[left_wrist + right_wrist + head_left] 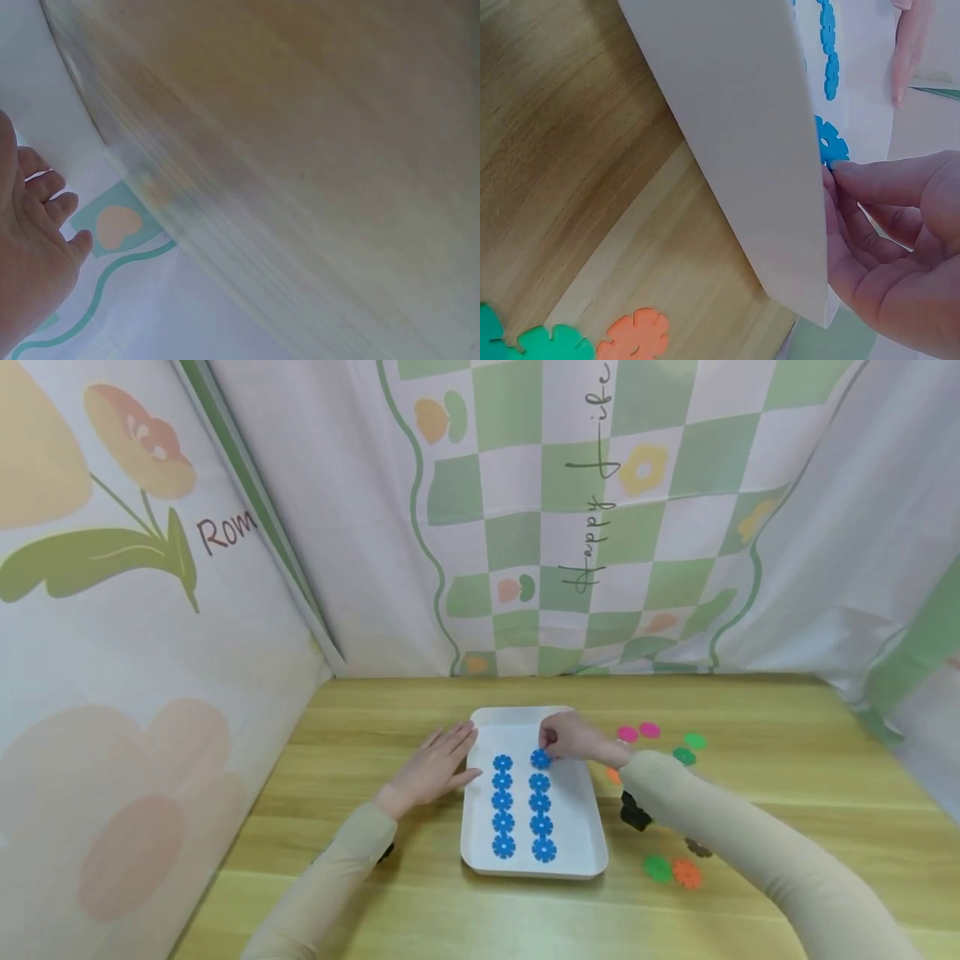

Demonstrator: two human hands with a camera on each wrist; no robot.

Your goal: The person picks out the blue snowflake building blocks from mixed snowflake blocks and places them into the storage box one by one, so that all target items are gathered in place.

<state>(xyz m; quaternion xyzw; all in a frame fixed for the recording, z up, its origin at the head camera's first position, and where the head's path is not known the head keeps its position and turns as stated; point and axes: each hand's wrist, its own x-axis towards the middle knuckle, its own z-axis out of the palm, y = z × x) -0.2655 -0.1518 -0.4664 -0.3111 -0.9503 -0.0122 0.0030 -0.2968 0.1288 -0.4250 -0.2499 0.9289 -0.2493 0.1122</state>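
Note:
A white tray (521, 860) holds two columns of blue snowflake discs (502, 800), several in each. My right hand (573, 737) pinches one blue snowflake disc (541, 759) between thumb and fingertips at the far end of the right column; in the right wrist view that disc (831, 141) is tilted up, inside the tray wall (727, 142). On the tray's left rim rests my left hand (435, 768), its fingers fairly straight and holding nothing. Only part of the left hand (37, 225) shows in the left wrist view.
Right of the tray, loose discs lie on the wooden table (405, 902): pink (649, 730), light green (695, 741), dark green (684, 756), green (658, 868), orange (686, 873) and brown (698, 847). A printed curtain (570, 527) hangs behind the table.

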